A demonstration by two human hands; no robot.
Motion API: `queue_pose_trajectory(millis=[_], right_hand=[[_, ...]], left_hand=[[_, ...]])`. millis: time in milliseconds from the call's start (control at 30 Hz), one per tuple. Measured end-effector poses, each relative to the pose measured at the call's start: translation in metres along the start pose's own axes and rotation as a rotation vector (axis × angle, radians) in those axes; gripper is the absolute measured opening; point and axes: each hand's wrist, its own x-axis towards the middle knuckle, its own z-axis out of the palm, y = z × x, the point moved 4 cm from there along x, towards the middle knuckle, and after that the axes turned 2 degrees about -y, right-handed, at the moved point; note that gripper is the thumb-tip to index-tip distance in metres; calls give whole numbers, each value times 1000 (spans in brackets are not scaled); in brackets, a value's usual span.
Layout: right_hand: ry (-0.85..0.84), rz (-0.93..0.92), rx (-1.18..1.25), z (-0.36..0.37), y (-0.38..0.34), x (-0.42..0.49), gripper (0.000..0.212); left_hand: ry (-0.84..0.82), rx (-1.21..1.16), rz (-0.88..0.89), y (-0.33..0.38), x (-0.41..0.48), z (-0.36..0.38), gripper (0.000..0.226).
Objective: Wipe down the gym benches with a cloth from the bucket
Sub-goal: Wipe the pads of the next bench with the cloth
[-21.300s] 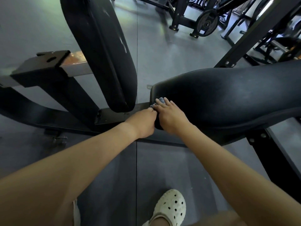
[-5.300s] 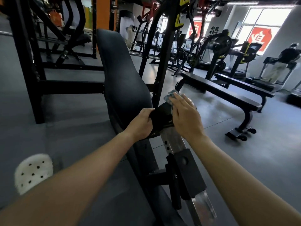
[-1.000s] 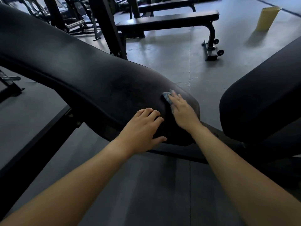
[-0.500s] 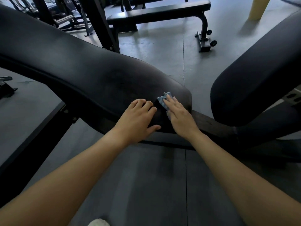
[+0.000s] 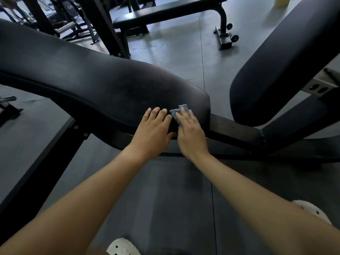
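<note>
Gym floor: one small blue cloth (image 5: 178, 111) is pressed onto end of long black pad (image 5: 82, 80) by right hand (image 5: 191, 131), fingers laid straight over it. Left hand (image 5: 153, 129) is rested flat beside it, fingers extended, nothing held. Second pad (image 5: 276, 70) is seen at right, one flat bench (image 5: 165, 11) behind, two white clogs (image 5: 122, 247) below. Yellow shape (image 5: 281, 0) at top edge is possibly bucket.

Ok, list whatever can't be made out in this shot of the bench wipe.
All in the head view:
- Cloth: mostly under the right hand; only a blue corner shows.
- Yellow object: cut off by the top edge and the raised pad; whether it is the bucket cannot be told.
- Long pad: its far end runs off the left edge.
- Machines at top left: too dark to identify.
</note>
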Motion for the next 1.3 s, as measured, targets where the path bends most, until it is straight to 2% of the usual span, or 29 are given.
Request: queue_pose_trajectory(millis=[100,167,300,433,567,700,800,900,967,1067,1300], right_hand=[[-74,-170,-25,-10,14,-6,49],[-74,-199,-72,-21,36,-12,48],[28,12,-24,-29,62,-27,47],[115,199,82,-17,39,-23,47],[25,-48,-39,-4,2,-27,52],[-111,-311,-241,-16,29,-27,62],[-160,-299,-331,-28,63,-32,73],[-141,-198,-349,-30,88,-40,90],[-105,-153,-330,-29,93,-42,93],[-59,-193,-271,-26,81,-41,83],[-91,-463,-205,-10,11,-26,69]], left_hand=[[9,-4,-3,1,0,-1,61],[8,2,-8,2,-1,0,62],[15,17,-18,1,-2,2,62],[18,11,-15,2,-3,3,63],[9,-2,-16,2,-1,5,63],[13,-10,-16,0,-2,5,64],[17,-4,-19,0,-3,5,64],[21,-1,-22,0,-4,4,63],[23,-3,-23,0,-6,3,63],[37,-11,-17,-2,-7,1,61],[37,-69,-1,-7,-9,0,58]])
